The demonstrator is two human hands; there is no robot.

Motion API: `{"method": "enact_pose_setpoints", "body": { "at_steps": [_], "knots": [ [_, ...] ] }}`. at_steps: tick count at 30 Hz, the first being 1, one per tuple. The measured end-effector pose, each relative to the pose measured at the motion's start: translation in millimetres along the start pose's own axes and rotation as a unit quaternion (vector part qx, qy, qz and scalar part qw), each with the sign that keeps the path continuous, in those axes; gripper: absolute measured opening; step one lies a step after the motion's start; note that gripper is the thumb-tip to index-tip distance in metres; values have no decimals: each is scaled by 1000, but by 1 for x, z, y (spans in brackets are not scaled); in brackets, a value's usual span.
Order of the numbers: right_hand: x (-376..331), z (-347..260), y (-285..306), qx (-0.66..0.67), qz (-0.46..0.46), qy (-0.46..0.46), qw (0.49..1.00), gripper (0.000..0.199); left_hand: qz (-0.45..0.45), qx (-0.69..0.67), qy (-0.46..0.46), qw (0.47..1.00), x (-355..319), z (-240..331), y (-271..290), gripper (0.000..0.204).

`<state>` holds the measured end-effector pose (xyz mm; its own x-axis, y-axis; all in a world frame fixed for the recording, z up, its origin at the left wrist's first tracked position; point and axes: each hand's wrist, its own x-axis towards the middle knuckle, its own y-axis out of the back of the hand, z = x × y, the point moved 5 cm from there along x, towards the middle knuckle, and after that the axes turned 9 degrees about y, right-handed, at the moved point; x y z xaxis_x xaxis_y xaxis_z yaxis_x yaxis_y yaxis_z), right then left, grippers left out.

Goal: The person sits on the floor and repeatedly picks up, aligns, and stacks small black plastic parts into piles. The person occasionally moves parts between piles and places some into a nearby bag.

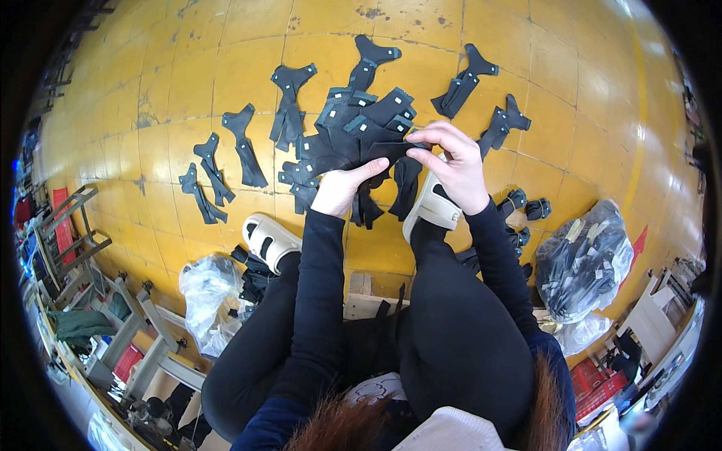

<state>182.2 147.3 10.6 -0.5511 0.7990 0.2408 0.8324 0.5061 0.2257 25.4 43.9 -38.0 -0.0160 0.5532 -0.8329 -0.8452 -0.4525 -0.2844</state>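
Observation:
A fanned bundle of black fabric pieces [335, 143], with small white stickers and dark green edges, is held up between my hands over the floor. My left hand [340, 189] grips it from the near side, the thumb on top and the fingers hidden underneath. At the bundle's right side my right hand [457, 165] pinches the edge of one black piece [392, 150] between thumb and fingers. Beyond the bundle, small piles of similar pieces lie in an arc, among them a left pile [242, 143], a middle pile [367, 64] and a right pile [465, 81].
My beige clogs [272, 239] rest on the yellow tiled floor [188, 75]. A clear bag of dark pieces [585, 259] stands at the right, near rolled black bundles [538, 209]. Another plastic bag [209, 297] sits at the left, beside metal frames [158, 353].

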Motion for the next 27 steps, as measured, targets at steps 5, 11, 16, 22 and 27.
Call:
{"method": "enact_pose_setpoints", "body": {
  "at_steps": [5, 11, 16, 22, 27],
  "knots": [
    [1, 2, -6, 6, -1, -30, 1000, 14, -59, -62, -105, 991, 4, 5, -4, 34],
    [-2, -1, -7, 16, -73, -51, 996, 15, -41, -85, -98, 991, 4, 4, -2, 30],
    [-6, 1, -7, 40, -101, -77, 991, 13, -33, -42, -115, 992, -4, 12, -4, 30],
    [-8, 5, -9, 62, -96, -95, 989, 14, -42, -52, -108, 992, -6, 11, -1, 31],
    [-9, 7, -11, 78, -79, -103, 989, 15, -37, -38, -119, 991, -7, 12, 1, 31]
  ]
}}
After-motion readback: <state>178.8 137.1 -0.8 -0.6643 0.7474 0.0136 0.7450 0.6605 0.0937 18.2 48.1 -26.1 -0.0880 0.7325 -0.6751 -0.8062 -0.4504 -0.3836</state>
